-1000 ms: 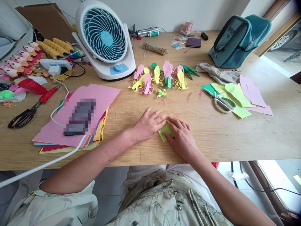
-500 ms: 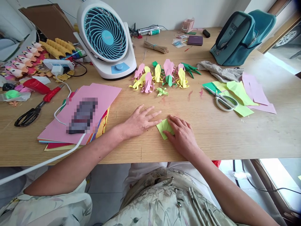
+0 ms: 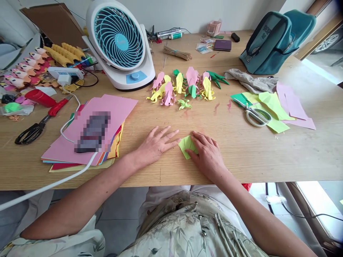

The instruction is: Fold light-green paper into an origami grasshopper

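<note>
A small piece of folded light green paper [image 3: 185,145] with crease lines lies flat on the table near its front edge. My right hand [image 3: 207,151] covers its right part. The thumb presses near the lower edge and the fingers hold it at the top right, so that side is hidden. To the left of the paper, my left hand [image 3: 155,145] is open, palm down with fingers spread, its fingertips close to the paper's left corner. Beyond both hands stands a group of folded paper frogs [image 3: 192,76] in pink, yellow and green, with a small green one [image 3: 184,104] in front.
A pixelated phone [image 3: 93,132] rests on stacked coloured paper [image 3: 120,107] at left, its white cable crossing the edge. Nearby are a fan [image 3: 134,76] and red-black scissors [image 3: 44,123]. White-handled scissors [image 3: 257,116] lie on paper scraps [image 3: 276,107] at right, before a teal bag [image 3: 264,50].
My left hand has drawn slightly back toward me and to the left, its fingers still spread. My right hand and the green paper have stayed in place.
</note>
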{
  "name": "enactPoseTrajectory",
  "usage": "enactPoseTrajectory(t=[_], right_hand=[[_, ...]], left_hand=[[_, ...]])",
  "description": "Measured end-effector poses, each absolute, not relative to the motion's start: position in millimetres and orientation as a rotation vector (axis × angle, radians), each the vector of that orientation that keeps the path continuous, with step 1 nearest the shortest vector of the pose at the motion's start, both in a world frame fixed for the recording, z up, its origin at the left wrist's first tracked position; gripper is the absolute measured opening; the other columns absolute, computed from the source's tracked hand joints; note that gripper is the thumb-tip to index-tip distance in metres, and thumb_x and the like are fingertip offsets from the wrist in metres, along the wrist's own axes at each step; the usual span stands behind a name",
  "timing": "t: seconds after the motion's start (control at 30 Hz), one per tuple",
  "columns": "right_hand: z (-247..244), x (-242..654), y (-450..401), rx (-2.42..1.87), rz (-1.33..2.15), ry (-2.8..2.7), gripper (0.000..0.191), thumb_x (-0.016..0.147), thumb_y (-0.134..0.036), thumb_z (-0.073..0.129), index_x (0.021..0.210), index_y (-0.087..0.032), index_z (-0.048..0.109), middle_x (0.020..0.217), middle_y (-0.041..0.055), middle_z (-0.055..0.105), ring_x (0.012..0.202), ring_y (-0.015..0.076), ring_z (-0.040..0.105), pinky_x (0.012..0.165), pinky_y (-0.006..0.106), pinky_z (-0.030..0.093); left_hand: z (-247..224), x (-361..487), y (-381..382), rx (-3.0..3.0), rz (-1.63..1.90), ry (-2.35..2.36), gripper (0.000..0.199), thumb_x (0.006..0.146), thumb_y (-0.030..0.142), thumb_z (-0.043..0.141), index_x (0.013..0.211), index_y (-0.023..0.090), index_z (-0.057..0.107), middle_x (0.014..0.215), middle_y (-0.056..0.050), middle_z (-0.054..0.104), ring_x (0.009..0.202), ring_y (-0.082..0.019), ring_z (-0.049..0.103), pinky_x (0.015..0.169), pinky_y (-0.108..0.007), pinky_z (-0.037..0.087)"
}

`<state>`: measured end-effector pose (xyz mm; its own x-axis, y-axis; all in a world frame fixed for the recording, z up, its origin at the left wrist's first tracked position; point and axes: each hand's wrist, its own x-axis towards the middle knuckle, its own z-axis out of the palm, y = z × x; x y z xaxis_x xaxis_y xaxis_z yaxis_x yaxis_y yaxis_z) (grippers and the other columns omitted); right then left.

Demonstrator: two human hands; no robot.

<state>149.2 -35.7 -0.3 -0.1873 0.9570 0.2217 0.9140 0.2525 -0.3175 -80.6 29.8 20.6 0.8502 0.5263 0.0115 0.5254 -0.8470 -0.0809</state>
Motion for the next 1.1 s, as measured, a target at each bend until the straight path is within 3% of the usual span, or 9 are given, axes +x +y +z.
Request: enactPoseTrajectory(t=[0.2, 0.3, 0.37, 0.43, 0.57, 0.73, 0.9, 1.0, 1.1], right_hand=[[-2, 148, -35, -1.743, 0.155, -2.163, 0.047, 0.095, -0.038, 0.056, 0.136, -0.014, 0.057, 0.147, 0.0127, 0.053, 0.132, 0.0302, 0.049, 0.109, 0.044, 0.038], [-2, 148, -35, -1.756, 0.149, -2.163, 0.048, 0.095, -0.038, 0.056, 0.137, -0.014, 0.056, 0.147, 0.0129, 0.052, 0.133, 0.0293, 0.048, 0.11, 0.043, 0.037], [-1, 148, -35, -1.756, 0.154, -2.168, 0.047, 0.097, -0.038, 0.054, 0.137, -0.014, 0.056, 0.147, 0.013, 0.052, 0.134, 0.0289, 0.047, 0.11, 0.043, 0.036], [0, 148, -35, -1.757, 0.164, -2.176, 0.048, 0.097, -0.039, 0.053, 0.138, -0.013, 0.055, 0.148, 0.0131, 0.052, 0.134, 0.0289, 0.047, 0.11, 0.043, 0.036], [1, 148, -35, -1.771, 0.185, -2.17, 0.052, 0.096, -0.04, 0.056, 0.139, -0.011, 0.054, 0.149, 0.0129, 0.051, 0.135, 0.0292, 0.047, 0.111, 0.043, 0.036], [0, 149, -35, -1.753, 0.196, -2.175, 0.054, 0.095, -0.041, 0.059, 0.14, -0.012, 0.054, 0.149, 0.0122, 0.05, 0.136, 0.0295, 0.046, 0.113, 0.044, 0.035], [0, 150, -36, -1.747, 0.195, -2.179, 0.051, 0.095, -0.04, 0.058, 0.138, -0.013, 0.056, 0.15, 0.0124, 0.049, 0.136, 0.0302, 0.046, 0.113, 0.045, 0.035], [-1, 149, -36, -1.735, 0.202, -2.18, 0.05, 0.095, -0.039, 0.058, 0.138, -0.014, 0.057, 0.15, 0.0129, 0.05, 0.136, 0.0305, 0.045, 0.113, 0.046, 0.035], [-2, 149, -36, -1.699, 0.215, -2.16, 0.048, 0.094, -0.036, 0.058, 0.138, -0.015, 0.056, 0.149, 0.0139, 0.05, 0.137, 0.0312, 0.045, 0.113, 0.048, 0.035]], left_hand=[[39, -62, 32, -2.911, -0.096, -0.952, 0.053, 0.089, 0.0, 0.041, 0.131, 0.025, 0.062, 0.156, -0.006, 0.041, 0.146, -0.032, 0.033, 0.116, -0.062, 0.024], [37, -45, 30, -2.975, -0.174, -0.932, 0.05, 0.096, 0.009, 0.038, 0.142, 0.022, 0.051, 0.157, -0.007, 0.039, 0.148, -0.028, 0.031, 0.118, -0.056, 0.025], [30, -38, 29, -3.022, -0.191, -0.924, 0.046, 0.1, 0.029, 0.042, 0.146, 0.023, 0.046, 0.161, -0.007, 0.032, 0.15, -0.03, 0.024, 0.119, -0.056, 0.023], [21, -36, 29, -3.047, -0.157, -0.959, 0.053, 0.101, 0.045, 0.041, 0.149, 0.023, 0.042, 0.161, -0.006, 0.031, 0.15, -0.032, 0.023, 0.12, -0.056, 0.021], [11, -40, 30, -3.062, -0.055, -1.056, 0.063, 0.099, 0.058, 0.034, 0.154, 0.027, 0.033, 0.163, -0.006, 0.027, 0.151, -0.034, 0.019, 0.119, -0.058, 0.019], [10, -45, 24, -3.072, -0.006, -1.162, 0.068, 0.097, 0.062, 0.031, 0.157, 0.031, 0.023, 0.166, -0.005, 0.014, 0.153, -0.035, 0.01, 0.12, -0.062, 0.011], [10, -56, 12, -3.071, 0.009, -1.262, 0.072, 0.096, 0.066, 0.03, 0.158, 0.032, 0.016, 0.167, -0.005, 0.012, 0.153, -0.035, 0.006, 0.119, -0.064, 0.01], [14, -65, 8, -3.041, 0.046, -1.311, 0.068, 0.097, 0.061, 0.036, 0.157, 0.033, 0.021, 0.166, -0.005, 0.015, 0.153, -0.038, 0.007, 0.118, -0.066, 0.01], [18, -63, 11, -3.002, -0.075, -1.334, 0.052, 0.101, 0.047, 0.039, 0.15, 0.032, 0.039, 0.163, -0.006, 0.027, 0.151, -0.036, 0.017, 0.117, -0.062, 0.017]])
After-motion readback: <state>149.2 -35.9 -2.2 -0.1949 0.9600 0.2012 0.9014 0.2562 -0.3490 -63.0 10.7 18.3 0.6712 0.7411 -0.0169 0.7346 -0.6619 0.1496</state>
